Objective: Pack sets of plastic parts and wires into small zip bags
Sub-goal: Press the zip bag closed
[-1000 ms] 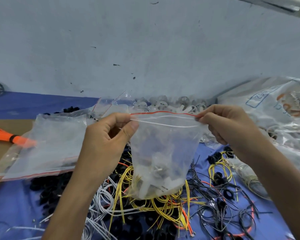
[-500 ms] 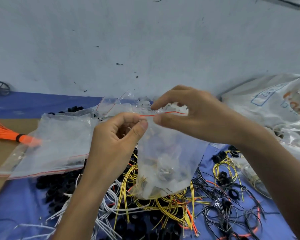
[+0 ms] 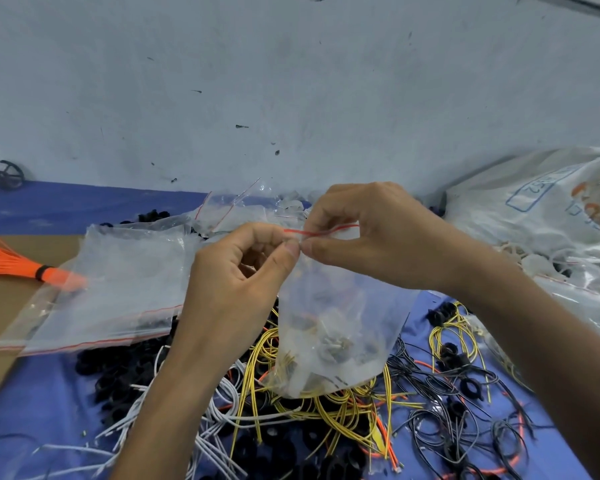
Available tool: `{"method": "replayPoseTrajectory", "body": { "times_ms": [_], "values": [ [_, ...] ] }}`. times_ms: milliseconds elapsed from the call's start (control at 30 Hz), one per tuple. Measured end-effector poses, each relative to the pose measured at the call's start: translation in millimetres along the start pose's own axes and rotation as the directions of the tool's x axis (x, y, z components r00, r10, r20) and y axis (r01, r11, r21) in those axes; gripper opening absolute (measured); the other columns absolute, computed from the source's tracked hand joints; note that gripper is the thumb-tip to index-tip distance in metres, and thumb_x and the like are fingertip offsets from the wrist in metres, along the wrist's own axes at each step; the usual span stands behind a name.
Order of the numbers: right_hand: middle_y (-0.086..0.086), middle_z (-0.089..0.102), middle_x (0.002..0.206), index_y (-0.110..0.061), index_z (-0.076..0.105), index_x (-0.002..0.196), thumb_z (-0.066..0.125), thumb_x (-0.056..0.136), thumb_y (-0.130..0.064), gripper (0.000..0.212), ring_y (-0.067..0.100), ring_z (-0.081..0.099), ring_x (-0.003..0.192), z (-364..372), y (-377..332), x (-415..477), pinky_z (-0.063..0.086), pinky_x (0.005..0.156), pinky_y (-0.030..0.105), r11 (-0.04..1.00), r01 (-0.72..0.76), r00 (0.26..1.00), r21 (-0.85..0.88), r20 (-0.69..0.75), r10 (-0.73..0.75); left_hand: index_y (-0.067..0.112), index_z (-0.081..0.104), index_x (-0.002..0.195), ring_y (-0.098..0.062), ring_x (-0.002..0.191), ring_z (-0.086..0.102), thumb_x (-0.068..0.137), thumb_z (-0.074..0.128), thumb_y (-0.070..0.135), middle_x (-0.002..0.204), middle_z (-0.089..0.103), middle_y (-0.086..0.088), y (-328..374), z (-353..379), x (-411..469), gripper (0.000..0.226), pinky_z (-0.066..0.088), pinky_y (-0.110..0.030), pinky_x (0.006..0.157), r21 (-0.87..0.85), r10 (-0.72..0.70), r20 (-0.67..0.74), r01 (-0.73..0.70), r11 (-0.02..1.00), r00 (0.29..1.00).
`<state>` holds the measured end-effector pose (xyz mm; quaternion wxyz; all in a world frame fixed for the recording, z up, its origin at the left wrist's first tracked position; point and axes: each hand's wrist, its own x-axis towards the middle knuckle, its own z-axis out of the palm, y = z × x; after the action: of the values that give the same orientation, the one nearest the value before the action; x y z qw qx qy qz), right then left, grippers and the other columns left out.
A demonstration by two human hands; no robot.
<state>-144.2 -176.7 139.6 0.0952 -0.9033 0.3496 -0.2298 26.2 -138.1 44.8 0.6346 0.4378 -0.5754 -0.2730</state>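
Observation:
A small clear zip bag (image 3: 340,327) with a red-lined top hangs in the air above the wire pile, with plastic parts and wire ends in its bottom. My left hand (image 3: 236,278) pinches the left end of the bag's zip strip between thumb and forefinger. My right hand (image 3: 368,237) pinches the same strip right beside the left fingertips, thumb below and fingers above. Under the bag lie tangled yellow wires (image 3: 326,407), white wires (image 3: 201,431) and black wires (image 3: 465,410), with black plastic rings (image 3: 111,375) among them.
A stack of empty zip bags (image 3: 111,289) lies at the left, over a bundle of orange wires (image 3: 11,265). Large plastic sacks of white parts (image 3: 548,216) fill the right. A black wheel-shaped part (image 3: 2,174) leans on the grey wall behind. Blue cloth (image 3: 32,410) covers the table.
My right hand has slid leftward along the zip strip from the bag's right corner until it meets my left fingertips. The left hand kept its pinch on the left end.

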Motion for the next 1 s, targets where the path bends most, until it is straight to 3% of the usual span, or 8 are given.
{"method": "replayPoseTrajectory", "body": {
  "times_ms": [100,267,400,533,633,767,933,1000],
  "values": [
    [-0.01,0.066,0.086,-0.022,0.072,0.086,0.07,0.086,-0.026,0.005,0.006,0.063,0.082,1,0,-2,0.051,0.08,0.033,0.999,0.025,1.0,-0.046,-0.011,-0.025,0.03,0.072,0.09,-0.009,0.064,0.053,0.087,0.068,0.039,0.077,0.065,-0.005,0,0,-1,0.01,0.045,-0.02,0.056,0.007,0.016,-0.002,-0.016,1.0,1.0],
    [-0.015,0.064,0.084,-0.031,0.07,0.086,0.069,0.085,-0.035,0.004,0.002,0.058,0.079,-1,5,-8,0.043,0.074,0.019,0.992,-0.002,1.0,-0.128,-0.017,-0.001,0.03,0.071,0.087,-0.004,0.062,0.052,0.086,0.068,0.039,0.076,0.065,-0.001,-1,0,-1,0.01,0.046,-0.017,0.055,0.02,0.015,-0.043,-0.014,1.0,0.999],
    [-0.014,0.064,0.085,-0.027,0.07,0.086,0.069,0.086,-0.032,0.005,0.004,0.058,0.079,1,4,-10,0.042,0.073,0.018,0.989,-0.007,1.0,-0.15,-0.027,0.003,0.031,0.07,0.087,-0.004,0.06,0.05,0.085,0.069,0.039,0.075,0.064,0.001,0,2,-1,0.008,0.044,-0.018,0.052,0.038,0.034,-0.044,-0.032,0.999,0.998],
    [-0.017,0.062,0.082,-0.027,0.072,0.088,0.07,0.087,-0.035,0.008,0.002,0.056,0.079,2,4,-10,0.035,0.068,0.006,0.986,-0.004,1.0,-0.166,-0.018,0.001,0.038,0.071,0.09,-0.004,0.059,0.049,0.086,0.072,0.042,0.078,0.066,0.006,-1,2,-1,0.006,0.044,-0.022,0.051,0.065,0.048,-0.009,-0.047,0.997,0.999],
    [-0.017,0.063,0.083,-0.028,0.071,0.087,0.07,0.085,-0.037,0.01,0.003,0.056,0.079,0,9,-13,0.039,0.071,0.011,0.989,-0.034,0.999,-0.145,-0.018,0.031,0.038,0.069,0.092,-0.003,0.059,0.051,0.088,0.07,0.042,0.081,0.067,0.008,-3,0,0,0.006,0.045,-0.019,0.053,0.09,0.053,-0.014,-0.052,0.995,0.998],
    [-0.016,0.062,0.082,-0.027,0.069,0.085,0.07,0.087,-0.033,0.007,0.004,0.055,0.078,0,9,-14,0.043,0.073,0.02,0.991,-0.019,1.0,-0.132,-0.026,0.016,0.038,0.066,0.095,-0.02,0.067,0.056,0.088,0.063,0.047,0.086,0.068,0.013,-2,2,0,0.012,0.049,-0.032,0.06,0.12,0.047,-0.013,-0.045,0.992,0.999],
    [-0.015,0.061,0.083,-0.028,0.071,0.087,0.069,0.087,-0.036,0.009,0.003,0.056,0.079,1,8,-15,0.041,0.069,0.015,0.991,-0.011,1.0,-0.135,-0.017,0.009,0.042,0.068,0.094,-0.02,0.065,0.058,0.085,0.072,0.047,0.087,0.07,0.014,1,-1,-1,0.011,0.052,-0.032,0.058,0.1,0.03,0.037,-0.033,0.994,0.999],
    [-0.017,0.062,0.083,-0.029,0.071,0.088,0.069,0.086,-0.039,0.01,0.001,0.056,0.08,1,8,-17,0.041,0.07,0.014,0.991,-0.02,1.0,-0.129,-0.013,0.019,0.043,0.068,0.093,-0.01,0.066,0.06,0.083,0.072,0.045,0.088,0.071,0.02,1,-1,-1,0.011,0.053,-0.029,0.059,0.097,0.024,0.045,-0.028,0.995,0.999]
  ]
}}
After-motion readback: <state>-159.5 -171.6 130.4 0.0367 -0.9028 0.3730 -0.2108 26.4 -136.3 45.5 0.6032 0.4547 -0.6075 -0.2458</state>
